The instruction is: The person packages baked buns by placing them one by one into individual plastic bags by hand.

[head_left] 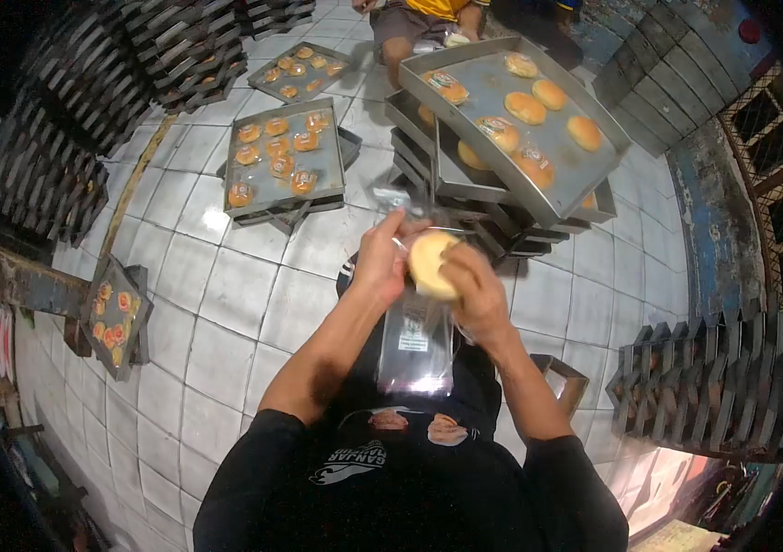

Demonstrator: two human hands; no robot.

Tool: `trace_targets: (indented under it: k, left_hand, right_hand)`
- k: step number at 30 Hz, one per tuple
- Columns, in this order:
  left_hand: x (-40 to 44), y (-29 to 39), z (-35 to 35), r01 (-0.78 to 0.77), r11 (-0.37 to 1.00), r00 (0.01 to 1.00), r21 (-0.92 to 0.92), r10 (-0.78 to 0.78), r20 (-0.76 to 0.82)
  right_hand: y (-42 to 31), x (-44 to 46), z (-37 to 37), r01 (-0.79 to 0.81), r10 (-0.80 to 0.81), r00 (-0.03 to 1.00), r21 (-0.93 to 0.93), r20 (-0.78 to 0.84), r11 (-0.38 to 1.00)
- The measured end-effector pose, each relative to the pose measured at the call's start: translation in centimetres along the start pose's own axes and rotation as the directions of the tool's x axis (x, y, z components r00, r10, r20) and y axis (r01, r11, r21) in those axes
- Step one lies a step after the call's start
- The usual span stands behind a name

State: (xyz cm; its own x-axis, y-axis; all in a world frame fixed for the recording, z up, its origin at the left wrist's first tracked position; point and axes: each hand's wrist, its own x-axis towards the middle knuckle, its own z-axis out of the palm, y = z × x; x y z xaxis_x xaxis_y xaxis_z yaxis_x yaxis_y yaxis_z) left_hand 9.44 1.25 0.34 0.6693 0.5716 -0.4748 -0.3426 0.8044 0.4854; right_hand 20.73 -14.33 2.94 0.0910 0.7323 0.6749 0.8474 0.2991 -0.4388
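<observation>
My right hand point(476, 293) grips a round, pale-yellow bun point(432, 264), turned with its flat side partly towards me. Close beside it, my left hand point(380, 259) is closed on a clear plastic bag point(393, 197) that shows as a blurred, shiny film above the fingers. The bun is at the bag; how far it sits inside cannot be made out. Across my lap lies a stack of clear plastic bags point(414, 345) with a printed label.
A metal tray point(552, 198) of buns, some wrapped, tilts on stacked trays ahead right. Trays of wrapped buns point(263, 198) and more buns point(332, 81) stand left on the tiled floor point(244, 276). Tall tray stacks point(713, 391) line the sides. Another person point(419, 23) sits ahead.
</observation>
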Motion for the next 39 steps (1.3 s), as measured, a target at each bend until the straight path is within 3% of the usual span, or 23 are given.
trace_targets:
  k: [3, 5, 7, 9, 10, 11, 13, 14, 15, 17, 19, 21, 22, 23, 25, 27, 29, 30, 31, 32, 33, 34, 39]
  left_hand:
    - [-2.2, 0.3, 1.3, 0.039, 0.999, 0.995, 0.037, -0.042, 0.091]
    - [-4.1, 0.4, 1.1, 0.079, 0.996, 0.983, 0.034, -0.084, 0.163]
    - [-4.8, 0.4, -0.2, 0.066, 0.998, 0.983, 0.020, -0.068, 0.169]
    - [-4.0, 1.5, -3.5, 0.137, 0.979, 0.983, -0.151, -0.116, 0.143]
    - [-2.5, 1.7, -7.2, 0.208, 0.959, 0.922, -0.190, -0.127, 0.367]
    - [-3.2, 0.8, -7.4, 0.199, 0.964, 0.927, -0.177, -0.126, 0.354]
    - [-4.7, -3.4, -6.0, -0.253, 0.964, 0.964, -0.080, 0.258, 0.062]
    - [-6.1, -4.6, -5.0, -0.319, 0.946, 0.945, 0.056, 0.312, 0.101]
    - [-7.3, -4.8, -3.3, -0.389, 0.903, 0.919, 0.180, 0.366, 0.149]
    - [-7.2, -3.1, -2.7, -0.372, 0.925, 0.927, 0.081, 0.366, 0.086]
    - [-3.7, 0.5, -5.0, -0.024, 0.952, 0.916, -0.305, 0.143, 0.375]
    - [-2.3, -2.9, -2.5, -0.212, 0.965, 0.940, -0.152, 0.244, 0.239]
    - [-2.1, -3.8, -1.6, -0.337, 0.934, 0.927, -0.117, 0.351, 0.134]
    - [-2.0, -3.8, -1.2, -0.456, 0.887, 0.888, -0.067, 0.459, 0.032]
    - [-2.7, -1.2, -0.6, -0.392, 0.908, 0.918, -0.149, 0.397, 0.001]
    - [-2.4, 0.9, -1.0, -0.180, 0.914, 0.966, -0.362, 0.233, 0.108]
    - [-1.7, 0.8, -1.2, -0.255, 0.894, 0.960, -0.368, 0.279, 0.011]
    - [-1.2, 0.7, -1.7, -0.187, 0.921, 0.973, -0.343, 0.221, 0.062]
    - [-0.9, 0.4, -2.4, -0.112, 0.944, 0.982, -0.310, 0.153, 0.110]
    - [-0.4, 0.4, -3.0, -0.170, 0.952, 0.983, -0.255, 0.182, 0.022]
    - [-0.2, 1.3, -3.1, -0.180, 0.951, 0.981, -0.251, 0.191, 0.021]
    - [-0.4, 2.2, -3.7, -0.202, 0.947, 0.978, -0.250, 0.209, 0.004]
    - [-2.4, 2.9, -4.7, -0.262, 0.931, 0.965, -0.255, 0.256, -0.054]
  right_hand:
    - [-0.4, 0.4, 0.1, -0.037, 0.034, 0.995, -0.028, -0.098, 0.999]
    - [-2.3, 1.3, 0.2, 0.024, -0.026, 1.000, -0.117, -0.010, 0.993]
    - [-3.5, 0.9, 2.1, -0.038, 0.043, 0.999, -0.134, 0.033, 0.990]
    - [-5.8, 0.2, 4.8, -0.194, 0.193, 0.973, -0.003, 0.126, 0.981]
    - [-6.2, -0.8, 6.0, -0.233, 0.208, 0.939, 0.061, 0.272, 0.971]
    - [-5.6, -1.3, 7.2, -0.234, 0.206, 0.943, 0.080, 0.262, 0.969]
    - [-3.8, -1.7, 8.3, -0.047, 0.126, 0.949, -0.266, 0.288, 0.963]
    - [-3.9, -0.3, 7.2, -0.147, 0.216, 0.923, -0.227, 0.320, 0.963]
    - [-4.0, 0.4, 6.2, -0.137, 0.207, 0.924, -0.227, 0.323, 0.964]
    - [-4.3, 1.5, 4.7, -0.123, 0.169, 0.919, -0.148, 0.356, 0.981]
    - [-4.0, 2.6, 4.8, -0.167, 0.192, 0.921, -0.103, 0.340, 0.981]
    - [-0.9, 2.7, 6.1, -0.195, 0.280, 0.853, -0.229, 0.441, 0.954]
    - [-1.0, 3.6, 5.5, -0.150, 0.185, 0.941, -0.141, 0.285, 0.978]
    - [-1.5, 4.2, 4.7, -0.143, 0.178, 0.941, -0.138, 0.288, 0.980]
    - [-3.9, 5.7, 2.5, -0.125, 0.131, 0.947, -0.041, 0.293, 0.991]
    - [-4.9, 5.3, 2.1, -0.065, 0.067, 0.971, -0.015, 0.228, 0.998]
    - [-5.2, 4.1, 2.7, -0.475, 0.327, 0.824, 0.252, 0.462, 0.843]
    - [-4.7, 4.3, 4.1, -0.269, 0.157, 0.914, 0.268, 0.373, 0.925]
    - [-5.2, 3.1, 4.0, -0.284, 0.168, 0.910, 0.272, 0.380, 0.920]
    - [-6.0, 2.2, 3.5, -0.464, 0.088, 0.822, 0.574, 0.562, 0.675]
    - [-6.5, 2.8, 3.2, -0.622, -0.081, 0.736, 0.718, 0.673, 0.311]
    - [-6.9, 3.1, 3.2, -0.623, -0.083, 0.736, 0.720, 0.672, 0.304]
    - [-8.1, 3.8, 2.9, -0.636, 0.475, 0.772, 0.518, 0.423, 0.572]
